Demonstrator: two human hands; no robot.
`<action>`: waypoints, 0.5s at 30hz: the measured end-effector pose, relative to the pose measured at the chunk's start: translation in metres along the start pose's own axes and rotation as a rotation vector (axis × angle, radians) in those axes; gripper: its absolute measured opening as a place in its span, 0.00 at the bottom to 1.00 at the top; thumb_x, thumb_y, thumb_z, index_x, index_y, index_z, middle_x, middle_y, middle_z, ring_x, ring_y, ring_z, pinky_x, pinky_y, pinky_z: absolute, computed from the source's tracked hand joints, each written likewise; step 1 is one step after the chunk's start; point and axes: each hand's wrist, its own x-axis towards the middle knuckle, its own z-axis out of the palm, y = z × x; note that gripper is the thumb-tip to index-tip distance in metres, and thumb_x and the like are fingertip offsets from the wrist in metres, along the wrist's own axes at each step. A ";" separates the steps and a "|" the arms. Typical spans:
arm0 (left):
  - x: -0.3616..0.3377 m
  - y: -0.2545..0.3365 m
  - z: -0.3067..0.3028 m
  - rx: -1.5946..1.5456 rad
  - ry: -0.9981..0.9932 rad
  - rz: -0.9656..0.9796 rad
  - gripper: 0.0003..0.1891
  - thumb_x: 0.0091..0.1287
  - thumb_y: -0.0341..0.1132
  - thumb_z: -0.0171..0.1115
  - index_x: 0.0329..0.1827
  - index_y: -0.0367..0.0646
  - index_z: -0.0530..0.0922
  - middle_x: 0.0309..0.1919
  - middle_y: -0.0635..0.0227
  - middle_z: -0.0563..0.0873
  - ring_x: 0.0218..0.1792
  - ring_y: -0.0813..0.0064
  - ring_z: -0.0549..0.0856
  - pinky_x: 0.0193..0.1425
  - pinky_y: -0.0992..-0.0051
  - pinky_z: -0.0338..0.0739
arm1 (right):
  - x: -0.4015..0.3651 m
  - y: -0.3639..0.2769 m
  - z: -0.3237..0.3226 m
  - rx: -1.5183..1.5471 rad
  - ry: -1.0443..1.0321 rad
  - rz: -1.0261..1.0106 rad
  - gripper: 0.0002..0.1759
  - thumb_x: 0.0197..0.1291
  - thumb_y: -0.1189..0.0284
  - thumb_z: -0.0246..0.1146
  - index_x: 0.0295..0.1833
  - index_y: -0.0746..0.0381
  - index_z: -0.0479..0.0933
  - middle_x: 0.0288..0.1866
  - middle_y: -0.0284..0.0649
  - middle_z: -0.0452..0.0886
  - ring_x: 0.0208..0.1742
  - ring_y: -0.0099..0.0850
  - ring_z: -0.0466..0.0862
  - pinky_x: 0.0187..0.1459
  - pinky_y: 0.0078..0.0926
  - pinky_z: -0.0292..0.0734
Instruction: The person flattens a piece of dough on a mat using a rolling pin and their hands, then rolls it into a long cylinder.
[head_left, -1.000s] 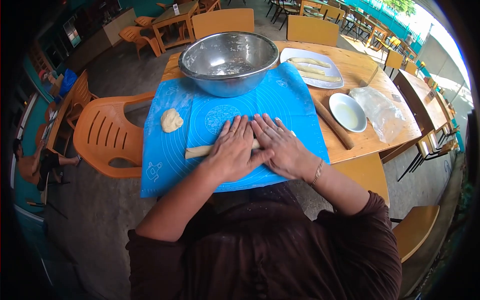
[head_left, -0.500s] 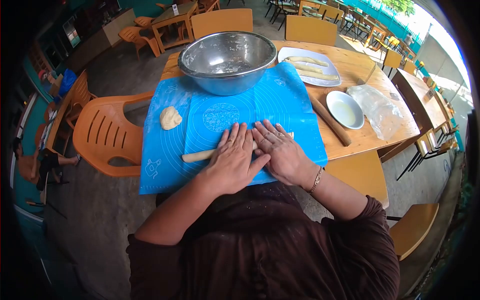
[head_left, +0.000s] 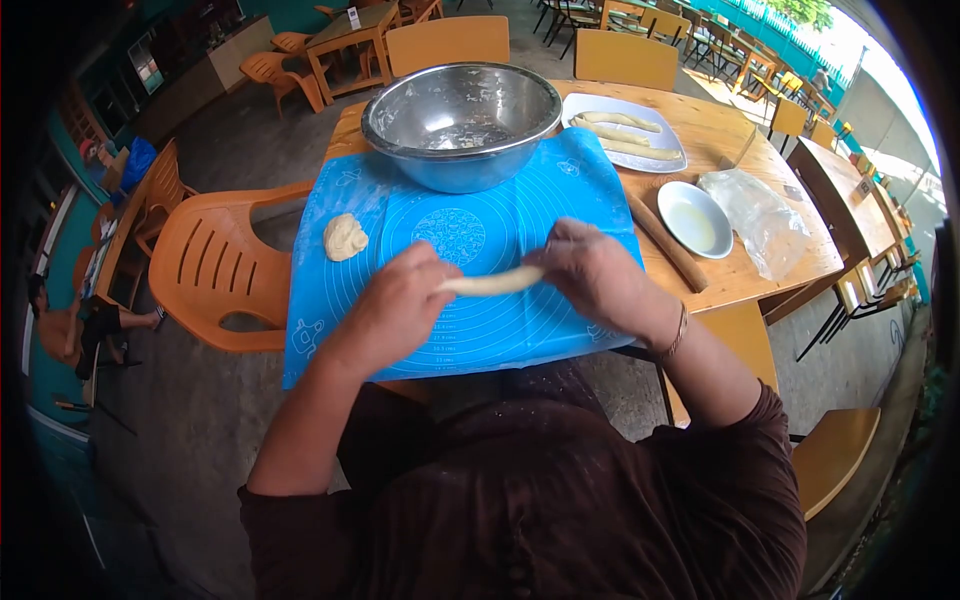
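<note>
A pale dough rope stretches between my two hands over the blue silicone mat. My left hand is closed around its left end, and my right hand grips the right end. Fingers hide both ends of the rope. To the left on the mat sits a rounded lump of dough. Beyond my hands, a large steel bowl rests on the mat's far part, with whitish residue on its inner wall.
A white plate at the back right bears several dough strips. Right of the mat lie a wooden rolling pin, a small white bowl with some liquid, and a clear plastic bag. An orange chair stands at the left.
My palms lay flat on the dough rope against the mat. Now my hands have moved apart, closed on its ends, and hold it up off the mat.
</note>
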 end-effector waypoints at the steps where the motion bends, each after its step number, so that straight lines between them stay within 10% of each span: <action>1: 0.012 -0.005 -0.006 -0.045 0.029 0.010 0.11 0.64 0.24 0.66 0.50 0.36 0.85 0.39 0.58 0.79 0.44 0.59 0.82 0.48 0.64 0.77 | 0.011 0.007 -0.004 0.000 0.001 0.001 0.13 0.57 0.80 0.64 0.47 0.59 0.86 0.41 0.46 0.79 0.47 0.45 0.81 0.52 0.39 0.76; 10: 0.067 -0.029 0.016 0.534 -0.072 0.018 0.18 0.65 0.24 0.63 0.59 0.34 0.81 0.46 0.55 0.82 0.51 0.58 0.82 0.59 0.63 0.77 | 0.050 0.072 0.023 -0.314 0.035 0.132 0.20 0.55 0.84 0.60 0.54 0.62 0.85 0.50 0.47 0.82 0.56 0.46 0.80 0.61 0.41 0.75; 15: 0.094 0.000 0.022 0.178 -0.018 -0.062 0.23 0.76 0.37 0.52 0.65 0.27 0.74 0.61 0.45 0.78 0.65 0.51 0.76 0.70 0.61 0.71 | 0.062 0.071 0.037 -0.385 0.113 0.007 0.26 0.66 0.70 0.54 0.68 0.65 0.74 0.70 0.52 0.75 0.74 0.52 0.70 0.75 0.46 0.63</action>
